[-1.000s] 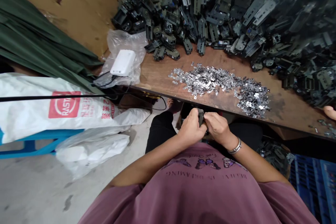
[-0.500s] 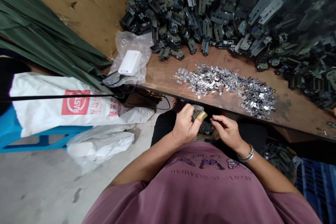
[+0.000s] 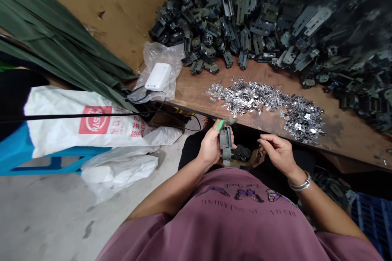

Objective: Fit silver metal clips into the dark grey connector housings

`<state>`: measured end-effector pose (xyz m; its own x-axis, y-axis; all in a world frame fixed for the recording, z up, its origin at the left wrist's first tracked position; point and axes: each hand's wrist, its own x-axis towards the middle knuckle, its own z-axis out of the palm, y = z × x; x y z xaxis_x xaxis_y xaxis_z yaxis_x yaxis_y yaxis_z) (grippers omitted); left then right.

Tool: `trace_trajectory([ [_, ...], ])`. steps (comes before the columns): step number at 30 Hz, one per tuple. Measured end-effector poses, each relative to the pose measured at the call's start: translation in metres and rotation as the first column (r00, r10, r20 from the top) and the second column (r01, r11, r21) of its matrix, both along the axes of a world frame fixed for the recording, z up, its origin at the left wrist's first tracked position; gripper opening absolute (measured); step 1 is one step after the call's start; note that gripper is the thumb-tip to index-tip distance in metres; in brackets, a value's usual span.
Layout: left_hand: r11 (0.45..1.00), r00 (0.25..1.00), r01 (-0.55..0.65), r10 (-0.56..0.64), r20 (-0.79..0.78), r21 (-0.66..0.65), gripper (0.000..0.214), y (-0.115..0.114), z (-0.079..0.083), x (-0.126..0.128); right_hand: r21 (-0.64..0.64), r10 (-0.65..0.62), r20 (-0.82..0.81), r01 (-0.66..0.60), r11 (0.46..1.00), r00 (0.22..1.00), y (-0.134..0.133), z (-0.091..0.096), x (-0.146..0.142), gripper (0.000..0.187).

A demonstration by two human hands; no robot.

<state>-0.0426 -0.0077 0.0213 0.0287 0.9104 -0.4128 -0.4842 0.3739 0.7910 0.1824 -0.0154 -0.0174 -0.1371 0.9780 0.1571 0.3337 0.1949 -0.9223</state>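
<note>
My left hand (image 3: 211, 145) is closed round a grey, hollow, box-like housing (image 3: 226, 138), which stands lengthwise with its open side facing up at me. A yellowish wrap (image 3: 218, 124) with a green patch covers the thumb of that hand. To the right, my right hand (image 3: 278, 153) hovers apart from the housing, thumb and forefinger pinched together. Whatever may lie between those fingertips is too small to make out. Beyond both hands, a pile of small shiny metal clips (image 3: 251, 96) lies along the front of the brown table (image 3: 196, 85).
A large heap of dark grey housings (image 3: 245, 20) covers the back of the table. At its left end, a white power bank (image 3: 158, 76) with a cable rests on clear plastic. A white printed sack (image 3: 61, 122) lies on a blue stool (image 3: 55, 163). More dark parts (image 3: 241, 153) sit below the table edge.
My left hand has turned, bringing the housing's hollow side into view. My right hand has moved right, away from it, still pinched. The whole view has shifted slightly.
</note>
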Motion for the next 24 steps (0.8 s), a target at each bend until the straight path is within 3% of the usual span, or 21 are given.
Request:
trace_trajectory([
  [2, 0.998, 0.999, 0.044, -0.043, -0.019, 0.040, 0.041, 0.003, 0.000, -0.001, 0.028, -0.031, 0.036, 0.030, 0.999, 0.999, 0.009, 0.005, 0.009, 0.017],
  [4, 0.986, 0.978, 0.159, -0.150, -0.148, 0.051, 0.037, 0.006, -0.002, -0.003, 0.058, -0.063, 0.091, 0.058, 0.997, 0.994, 0.020, 0.009, 0.019, 0.019],
  [8, 0.923, 0.829, 0.377, -0.298, -0.473, 0.081, 0.027, 0.014, -0.014, -0.011, 0.093, -0.093, 0.199, 0.076, 0.993, 0.975, 0.044, 0.010, 0.038, 0.021],
  [12, 0.811, 0.610, 0.584, -0.418, -0.673, 0.025, 0.029, 0.025, -0.050, -0.014, 0.183, -0.132, 0.324, 0.075, 0.980, 0.937, 0.086, 0.015, 0.054, 0.022],
  [14, 0.818, 0.514, 0.574, -0.390, -0.764, -0.032, 0.031, 0.031, -0.074, -0.013, 0.255, -0.190, 0.401, 0.090, 0.963, 0.896, 0.115, 0.022, 0.058, 0.022],
  [17, 0.860, 0.466, 0.509, -0.316, -0.826, -0.042, 0.030, 0.037, -0.104, -0.005, 0.294, -0.268, 0.551, 0.117, 0.949, 0.790, 0.162, 0.035, 0.058, 0.028],
  [19, 0.877, 0.451, 0.480, -0.284, -0.846, -0.039, 0.029, 0.040, -0.115, 0.003, 0.308, -0.323, 0.657, 0.149, 0.940, 0.681, 0.193, 0.043, 0.053, 0.036],
  [22, 0.869, 0.408, 0.495, -0.235, -0.882, -0.003, 0.034, 0.039, -0.117, 0.015, 0.349, -0.384, 0.783, 0.167, 0.922, 0.490, 0.235, 0.049, 0.043, 0.049],
  [24, 0.828, 0.381, 0.561, -0.240, -0.893, 0.016, 0.036, 0.036, -0.112, 0.021, 0.353, -0.377, 0.844, 0.134, 0.926, 0.382, 0.258, 0.049, 0.039, 0.053],
])
